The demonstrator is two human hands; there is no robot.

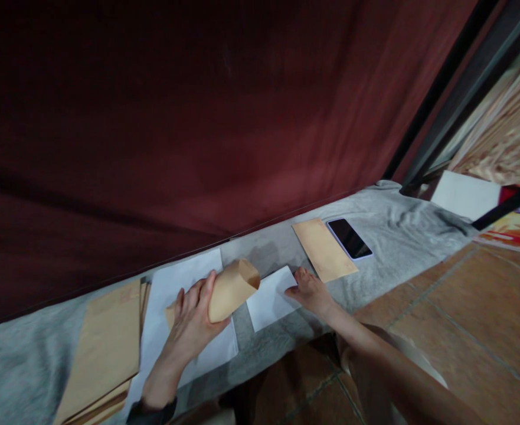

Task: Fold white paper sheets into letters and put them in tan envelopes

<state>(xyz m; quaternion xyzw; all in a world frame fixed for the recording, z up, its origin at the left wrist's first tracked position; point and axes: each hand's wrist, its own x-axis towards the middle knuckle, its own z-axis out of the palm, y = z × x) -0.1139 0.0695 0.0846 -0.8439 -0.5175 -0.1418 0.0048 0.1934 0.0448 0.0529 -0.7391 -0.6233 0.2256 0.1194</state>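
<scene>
My left hand is wrapped round a brown paper envelope, squeezing it so that its mouth bulges apart toward the right. Under that hand lies a stack of white paper sheets. A folded white sheet points its left end at the envelope's mouth. My right hand grips this sheet at its right edge, thumb and fingers closed on it. Just beyond the right hand, another brown envelope lies flat on the grey cloth.
A pile of brown envelopes lies at the left. A phone with a dark screen rests beside the flat envelope. A dark red curtain hangs along the far edge. Black metal bars stand at the right, above the tiled floor.
</scene>
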